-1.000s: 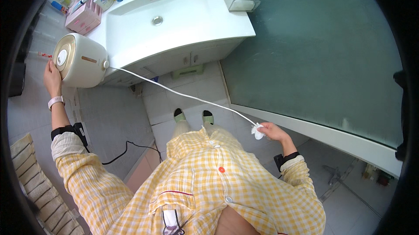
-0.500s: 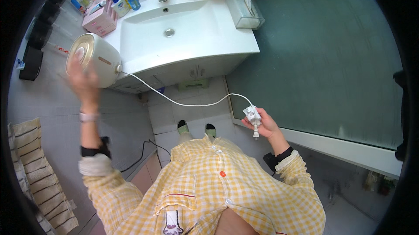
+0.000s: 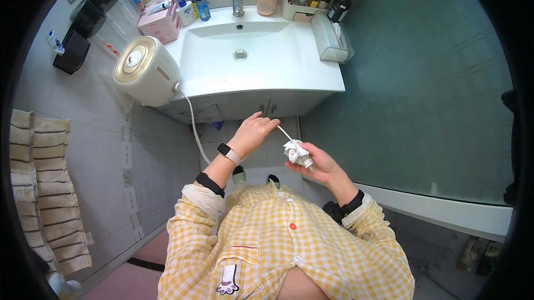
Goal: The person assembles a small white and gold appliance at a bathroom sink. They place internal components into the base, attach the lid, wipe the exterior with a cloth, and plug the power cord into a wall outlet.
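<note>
- Left hand (image 3: 255, 133): fingertips pinched, apparently on the thin white cord (image 3: 195, 122), close to the other hand.
- Right hand (image 3: 320, 163): fingers curled around a crumpled white tissue wad (image 3: 296, 154); cord runs into it. Whether a plug sits inside, cannot tell.
- Rounded cream-white appliance with a gold-ringed top (image 3: 149, 74): at the front left corner of the glossy white washbasin counter (image 3: 328, 79), untouched. Its cord hangs past the front edge, then passes behind the left forearm.
- Risk, judged: a sharp tug could drag the appliance off that corner; cause, its perch near the edge.
- The low cord might snag on the green slippers (image 3: 239, 176).
- A loosened right grip could drop tissue and cord end.
</note>
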`<state>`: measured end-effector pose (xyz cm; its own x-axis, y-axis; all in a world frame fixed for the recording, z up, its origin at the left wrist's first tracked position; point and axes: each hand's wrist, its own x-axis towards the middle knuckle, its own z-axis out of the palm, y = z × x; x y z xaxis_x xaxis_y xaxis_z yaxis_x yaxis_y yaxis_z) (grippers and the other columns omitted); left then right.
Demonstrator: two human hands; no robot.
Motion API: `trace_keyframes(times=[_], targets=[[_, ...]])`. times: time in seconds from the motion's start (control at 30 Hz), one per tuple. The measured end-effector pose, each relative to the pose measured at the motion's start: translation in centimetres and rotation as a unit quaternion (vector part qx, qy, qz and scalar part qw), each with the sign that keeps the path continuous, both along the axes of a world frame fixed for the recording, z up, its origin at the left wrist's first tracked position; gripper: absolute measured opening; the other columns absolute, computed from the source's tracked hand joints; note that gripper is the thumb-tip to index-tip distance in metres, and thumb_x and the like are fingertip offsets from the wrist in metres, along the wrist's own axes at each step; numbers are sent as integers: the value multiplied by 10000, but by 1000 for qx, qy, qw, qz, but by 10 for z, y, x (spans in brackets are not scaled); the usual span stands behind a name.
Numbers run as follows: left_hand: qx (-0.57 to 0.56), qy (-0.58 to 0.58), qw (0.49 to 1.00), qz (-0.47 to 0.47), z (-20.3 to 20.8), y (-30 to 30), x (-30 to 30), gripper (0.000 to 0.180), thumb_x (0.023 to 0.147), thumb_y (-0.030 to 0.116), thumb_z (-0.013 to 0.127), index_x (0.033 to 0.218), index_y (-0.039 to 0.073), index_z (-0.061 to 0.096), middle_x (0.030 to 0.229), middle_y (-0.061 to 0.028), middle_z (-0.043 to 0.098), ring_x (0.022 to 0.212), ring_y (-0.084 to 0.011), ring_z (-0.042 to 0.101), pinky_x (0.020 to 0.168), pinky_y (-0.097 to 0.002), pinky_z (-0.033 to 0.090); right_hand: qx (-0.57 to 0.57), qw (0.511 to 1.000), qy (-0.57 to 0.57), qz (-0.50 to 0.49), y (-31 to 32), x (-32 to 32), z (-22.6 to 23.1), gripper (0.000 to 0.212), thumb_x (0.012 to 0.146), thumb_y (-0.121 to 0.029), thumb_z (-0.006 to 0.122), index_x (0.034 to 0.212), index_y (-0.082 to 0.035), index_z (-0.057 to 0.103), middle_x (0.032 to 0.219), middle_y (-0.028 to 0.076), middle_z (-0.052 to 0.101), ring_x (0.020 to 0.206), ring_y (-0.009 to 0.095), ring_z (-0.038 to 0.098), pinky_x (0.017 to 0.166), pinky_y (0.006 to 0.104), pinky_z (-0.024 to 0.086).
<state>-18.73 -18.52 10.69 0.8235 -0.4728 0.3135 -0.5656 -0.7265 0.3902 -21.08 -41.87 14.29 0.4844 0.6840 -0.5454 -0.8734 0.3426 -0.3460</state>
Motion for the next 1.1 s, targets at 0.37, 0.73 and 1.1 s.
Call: trace_keyframes(times=[0.37, 0.73, 1.1], targets=[[-93, 106, 987, 80, -12, 21, -23, 315, 823, 16, 560, 1136, 39, 567, 879, -154, 659, 783, -339, 634, 682, -414, 509, -335, 898, -241, -150, -14, 18, -45, 279, 982, -300, 518, 1059, -52, 621, 899, 13, 656, 759, 95, 597, 673, 260, 488], [-271, 348, 878, 186, 5, 18, -42, 261, 952, 139, 463, 1144, 20, 594, 612, -125, 605, 546, -243, 606, 552, -365, 465, -321, 885, -298, -157, 6, 20, -62, 255, 908, -243, 655, 988, -6, 607, 867, 22, 647, 697, 76, 566, 586, 231, 449], [-266, 360, 888, 108, 31, -10, -70, 248, 956, 139, 481, 1147, 50, 612, 555, -100, 540, 488, -189, 550, 511, -331, 432, -127, 951, -242, -142, 54, 52, -22, 219, 909, -252, 654, 1023, -70, 612, 893, -20, 638, 725, 34, 552, 601, 219, 425]])
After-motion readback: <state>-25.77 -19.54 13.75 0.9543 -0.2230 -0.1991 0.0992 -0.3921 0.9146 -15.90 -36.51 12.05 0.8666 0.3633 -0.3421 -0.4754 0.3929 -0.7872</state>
